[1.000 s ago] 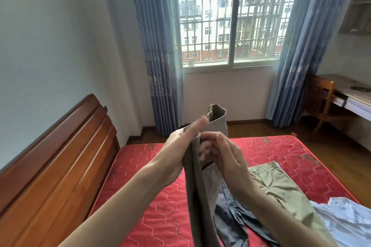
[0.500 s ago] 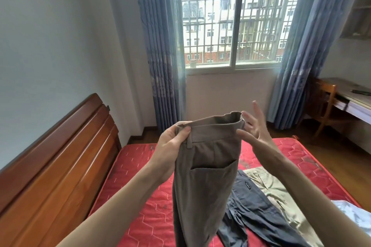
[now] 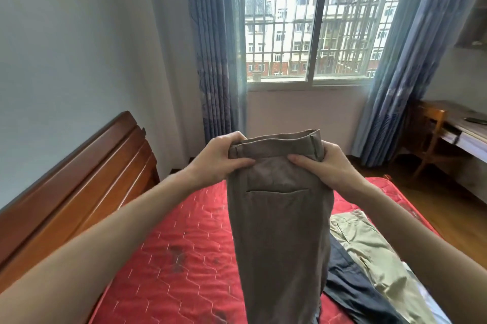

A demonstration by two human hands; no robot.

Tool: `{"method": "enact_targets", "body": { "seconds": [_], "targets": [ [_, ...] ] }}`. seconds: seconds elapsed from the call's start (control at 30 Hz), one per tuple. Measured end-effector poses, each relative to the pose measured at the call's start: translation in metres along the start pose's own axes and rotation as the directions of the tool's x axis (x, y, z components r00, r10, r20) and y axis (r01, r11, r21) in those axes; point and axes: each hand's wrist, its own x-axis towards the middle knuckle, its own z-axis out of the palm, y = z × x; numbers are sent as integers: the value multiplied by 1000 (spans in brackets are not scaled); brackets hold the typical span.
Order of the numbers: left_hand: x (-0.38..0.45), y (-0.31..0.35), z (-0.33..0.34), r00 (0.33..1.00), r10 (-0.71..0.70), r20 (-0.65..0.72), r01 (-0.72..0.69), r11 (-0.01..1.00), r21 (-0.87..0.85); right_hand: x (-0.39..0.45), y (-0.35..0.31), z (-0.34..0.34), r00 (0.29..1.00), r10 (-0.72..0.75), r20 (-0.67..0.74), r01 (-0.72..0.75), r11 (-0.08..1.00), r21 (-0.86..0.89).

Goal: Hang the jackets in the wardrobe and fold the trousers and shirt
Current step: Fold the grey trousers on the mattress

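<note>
Left hand: my left hand (image 3: 224, 153) grips the left end of the waistband, thumb on the near face, fingers curled over the top edge.
Right hand: my right hand (image 3: 322, 163) grips the right end of the same waistband, thumb pressed on the near face, fingers wrapped behind the cloth.
Held item: taupe-brown cotton trousers (image 3: 280, 218), held up in the air by the waistband between both hands; a welt pocket faces me; the legs hang straight down, folded together lengthwise, and run out of the bottom of the view.
Position of held item: above the red quilted mattress (image 3: 181, 252); I cannot tell whether the hanging legs touch it.
Other garments: dark navy trousers (image 3: 353, 284) lie on the mattress just right of the hanging legs; pale khaki-green trousers (image 3: 369, 250) lie beside them, further right, partly overlapping.
Bed frame: reddish-brown wooden headboard (image 3: 79, 173) at the left side of the mattress.
Surroundings: barred sliding window (image 3: 316, 20) ahead, blue patterned curtains (image 3: 216, 47) on both sides; wooden desk (image 3: 463, 131) and wooden chair (image 3: 432, 136) at the right wall.
</note>
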Motion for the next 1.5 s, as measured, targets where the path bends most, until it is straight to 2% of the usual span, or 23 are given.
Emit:
{"method": "enact_targets", "body": {
  "seconds": [0.07, 0.13, 0.17, 0.2, 0.23, 0.3, 0.4, 0.47, 0.6, 0.7, 0.8, 0.93, 1.0, 1.07, 1.2, 1.33, 1.43, 1.5],
  "targets": [
    [11, 0, -13, 999, 26, 42, -27, 999, 25, 11, -12, -15, 974, 119, 195, -105, 991, -79],
    [23, 0, -24, 993, 49, 111, -58, 996, 75, 27, -25, -30, 860, 278, 428, -223, 959, -173],
    [31, -2, -30, 987, 55, 148, -73, 990, 120, 38, -29, -34, 800, 328, 503, -244, 943, -226],
    [39, -5, -36, 982, 55, 179, -86, 982, 169, 50, -32, -35, 774, 354, 525, -222, 928, -299],
    [48, -10, -42, 979, 52, 199, -96, 971, 219, 63, -34, -32, 790, 357, 498, -163, 906, -391],
    [68, -21, -53, 981, 39, 191, -102, 939, 328, 96, -34, -21, 868, 314, 384, -56, 831, -554],
    [102, -38, -70, 995, 25, 98, -69, 878, 474, 154, -31, 0, 944, 191, 269, 64, 695, -716],
    [129, -48, -84, 999, 31, 22, -38, 837, 546, 192, -29, 10, 973, 97, 210, 103, 631, -769],
    [182, -60, -117, 981, 79, -176, 50, 779, 625, 263, -37, 24, 998, -32, 61, 68, 608, -791],
    [219, -55, -144, 934, 188, -305, 53, 769, 637, 300, -54, 26, 980, -199, -24, 106, 614, -782],
    [247, -38, -162, 848, 363, -386, -31, 762, 647, 320, -67, 21, 912, -395, -111, 210, 682, -701],
    [250, -22, -162, 772, 544, -330, -153, 662, 733, 319, -73, 7, 847, -518, -115, 327, 680, -656],
    [238, -27, -153, 740, 596, -310, -183, 623, 761, 303, -70, 4, 825, -558, -87, 377, 659, -650],
    [217, -38, -137, 739, 612, -282, -217, 613, 760, 276, -58, 4, 819, -572, -40, 408, 631, -660],
    [155, -77, -88, 807, 554, -202, -248, 629, 737, 214, 4, 5, 868, -489, 85, 394, 576, -716],
    [72, -138, -8, 913, 393, -106, -204, 667, 717, 139, 106, 12, 950, -186, 251, 312, 561, -766],
    [4, -200, 68, 972, 235, -14, -156, 684, 712, 76, 202, 30, 933, 83, 350, 252, 545, -800],
    [-42, -245, 123, 990, 133, 50, -129, 694, 709, 31, 271, 45, 901, 208, 380, 225, 524, -821]
  ]
}}
